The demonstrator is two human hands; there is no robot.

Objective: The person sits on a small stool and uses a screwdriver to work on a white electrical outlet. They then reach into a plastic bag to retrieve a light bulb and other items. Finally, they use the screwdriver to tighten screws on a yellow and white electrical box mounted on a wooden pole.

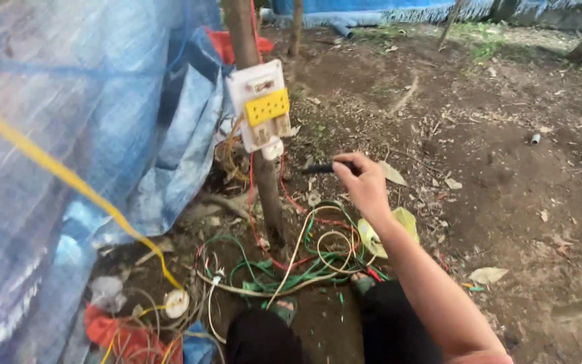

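Squatting over a tangle of green, red and white wires (291, 259) on the bare ground (506, 175), the person reaches the right hand (365, 183) forward, its grip pinching a slim black tool (323, 168) that points left. Beyond its tip, near but apart, a white switch box (262, 108) with a yellow front hangs on a thin post (267, 195), loose wires dangling below, apparently not yet tidied. Left hand out of view.
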